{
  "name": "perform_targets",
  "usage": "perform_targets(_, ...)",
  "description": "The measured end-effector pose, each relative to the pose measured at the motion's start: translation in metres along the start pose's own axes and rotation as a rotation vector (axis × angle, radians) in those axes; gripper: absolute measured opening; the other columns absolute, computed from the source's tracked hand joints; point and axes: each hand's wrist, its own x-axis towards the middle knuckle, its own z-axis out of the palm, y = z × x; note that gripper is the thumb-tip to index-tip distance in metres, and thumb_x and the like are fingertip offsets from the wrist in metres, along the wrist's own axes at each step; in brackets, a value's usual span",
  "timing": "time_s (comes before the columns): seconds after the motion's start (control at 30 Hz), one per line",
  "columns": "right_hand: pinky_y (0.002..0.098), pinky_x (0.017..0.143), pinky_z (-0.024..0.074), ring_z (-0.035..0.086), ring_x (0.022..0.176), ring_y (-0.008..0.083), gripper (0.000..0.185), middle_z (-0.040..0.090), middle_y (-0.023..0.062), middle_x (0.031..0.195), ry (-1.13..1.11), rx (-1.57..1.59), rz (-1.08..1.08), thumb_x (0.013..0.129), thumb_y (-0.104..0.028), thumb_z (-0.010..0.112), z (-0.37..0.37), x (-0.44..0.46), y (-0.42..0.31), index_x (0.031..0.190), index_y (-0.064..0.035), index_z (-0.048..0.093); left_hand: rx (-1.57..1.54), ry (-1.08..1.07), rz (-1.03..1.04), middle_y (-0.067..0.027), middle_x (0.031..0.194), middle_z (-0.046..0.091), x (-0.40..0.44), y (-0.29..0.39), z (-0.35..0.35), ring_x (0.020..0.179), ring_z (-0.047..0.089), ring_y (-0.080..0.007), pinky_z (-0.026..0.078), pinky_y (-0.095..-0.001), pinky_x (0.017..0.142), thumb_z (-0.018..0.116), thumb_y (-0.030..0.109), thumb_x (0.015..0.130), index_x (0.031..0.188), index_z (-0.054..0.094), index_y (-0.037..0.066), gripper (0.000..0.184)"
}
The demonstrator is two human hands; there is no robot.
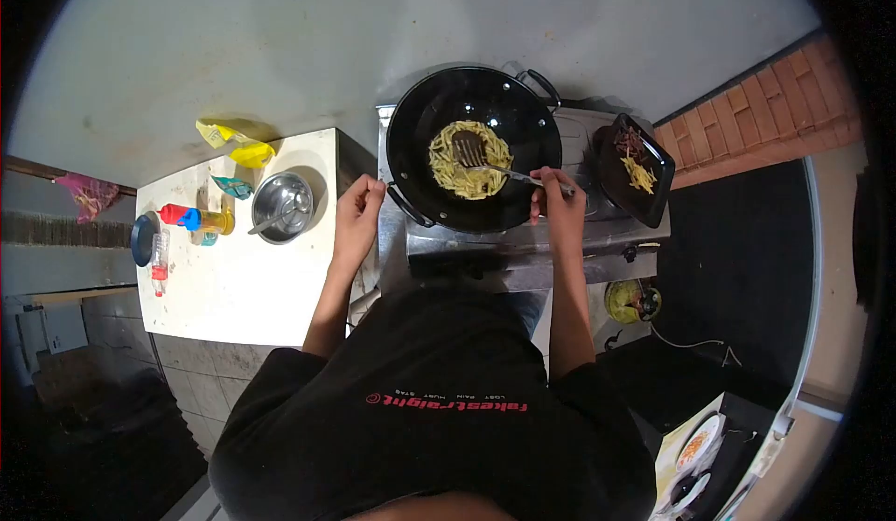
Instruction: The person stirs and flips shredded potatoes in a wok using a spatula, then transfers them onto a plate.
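From where I'm standing, the wok [420,120] is sitting on the stove [467,252], its near-left loop handle [411,208] pointing toward the left hand [355,215]. That hand is hovering at the wok's left edge, fingers curling toward the thumb with little gap; I can't tell whether they are touching the handle, perhaps to steady the pan. The right hand [560,199] is closing snugly around the shaft of a slotted spatula [473,154], beside the wok's right rim. Holding it well back is probably keeping the fingers away from the hot food.

The pale food strips [485,185] are lying in a loose ring in the wok's base, left of that grip, and the spatula's head is resting among them. Right of the wok, a dark tray [616,180] is holding more food, likely placed there for easy reach. Left of the wok, a metal bowl [280,187] is standing with a spoon [269,222] inside.
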Motion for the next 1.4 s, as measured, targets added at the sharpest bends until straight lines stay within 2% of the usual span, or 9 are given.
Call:
perform_targets(0.37,0.0271,0.043,0.0407,0.05,0.048,0.0109,0.026,0.055,0.0033,0.063,0.051,0.389,0.166,0.096,-0.023,0.057,-0.005,0.003,0.021,0.099,0.0027,0.062,-0.018,0.029,0.032,0.0076,0.067,0.035,-0.015,0.0,-0.017,0.063,0.031,-0.0022,0.026,-0.0223,0.056,0.054,0.018,0.099,0.076,0.048,0.005,0.027)
perform_targets(0.43,0.0273,0.043,0.0408,0.049,0.048,0.0112,0.026,0.055,0.0033,0.063,0.044,0.418,0.184,0.096,-0.023,0.057,-0.001,0.005,0.021,0.099,0.0025,0.062,-0.074,0.049,-0.048,0.0075,0.068,0.036,-0.018,-0.002,-0.023,0.065,0.032,-0.002,0.026,-0.022,0.057,0.054,0.019,0.099,0.077,0.048,0.005,0.027)
perform_targets(0.53,0.0264,0.043,0.0403,0.05,0.049,0.0099,0.02,0.054,0.0027,0.063,0.06,0.306,0.127,0.096,-0.021,0.058,0.007,0.001,0.021,0.098,-0.0016,0.063,-0.028,0.092,-0.015,0.0076,0.069,0.037,-0.021,-0.004,-0.029,0.066,0.032,-0.0019,0.026,-0.0218,0.057,0.054,0.019,0.099,0.077,0.048,0.005,0.027)
perform_targets(0.6,0.0243,0.043,0.0397,0.051,0.05,0.0073,0.015,0.054,0.0004,0.063,-0.069,-0.061,-0.006,0.096,-0.019,0.058,0.009,-0.003,0.022,0.094,-0.0058,0.065,-0.055,0.081,-0.024,0.0076,0.07,0.037,-0.019,-0.008,-0.029,0.066,0.032,-0.0019,0.026,-0.0217,0.057,0.053,0.018,0.099,0.077,0.048,0.005,0.026)
perform_targets(0.7,0.0223,0.043,0.039,0.052,0.051,0.0048,0.014,0.053,-0.0019,0.062,-0.117,-0.225,-0.062,0.096,-0.019,0.059,0.012,-0.009,0.027,0.091,-0.0074,0.065,-0.061,0.054,-0.046,0.0075,0.07,0.037,-0.018,-0.008,-0.026,0.066,0.032,-0.0019,0.026,-0.0217,0.057,0.053,0.016,0.099,0.077,0.048,0.005,0.025)
perform_targets(0.97,0.0227,0.041,0.0389,0.052,0.049,0.0052,0.015,0.054,-0.0012,0.062,-0.058,-0.263,-0.032,0.094,-0.019,0.062,0.015,-0.01,0.021,0.09,-0.0058,0.066,-0.069,0.035,-0.052,0.0079,0.069,0.036,-0.013,0.003,-0.015,0.065,0.031,-0.0021,0.027,-0.0216,0.057,0.051,0.015,0.099,0.077,0.048,0.005,0.025)
perform_targets(1.03,0.0233,0.04,0.0394,0.052,0.048,0.0063,0.017,0.054,0.001,0.061,-0.053,-0.154,0.042,0.094,-0.02,0.062,0.015,-0.002,0.012,0.09,-0.0046,0.067,-0.076,0.018,-0.067,0.008,0.068,0.036,-0.014,0.001,-0.013,0.064,0.031,-0.0021,0.027,-0.0216,0.057,0.051,0.015,0.099,0.077,0.047,0.005,0.025)
perform_targets(1.13,0.0237,0.039,0.04,0.052,0.047,0.0077,0.021,0.054,0.0023,0.061,-0.064,-0.043,0.013,0.095,-0.022,0.061,0.007,0.013,0.004,0.09,-0.002,0.066,-0.068,0.007,-0.054,0.0081,0.068,0.036,-0.016,-0.003,-0.012,0.064,0.03,-0.002,0.026,-0.0218,0.056,0.051,0.016,0.099,0.076,0.047,0.006,0.025)
perform_targets(1.4,0.0255,0.041,0.041,0.051,0.049,0.0096,0.024,0.054,0.0016,0.062,-0.016,0.224,0.133,0.095,-0.025,0.059,-0.015,0.027,0.005,0.093,-0.0011,0.063,-0.065,0.008,-0.064,0.0083,0.068,0.036,-0.017,-0.008,-0.011,0.064,0.03,-0.0017,0.025,-0.0216,0.056,0.052,0.018,0.1,0.077,0.049,0.006,0.025)
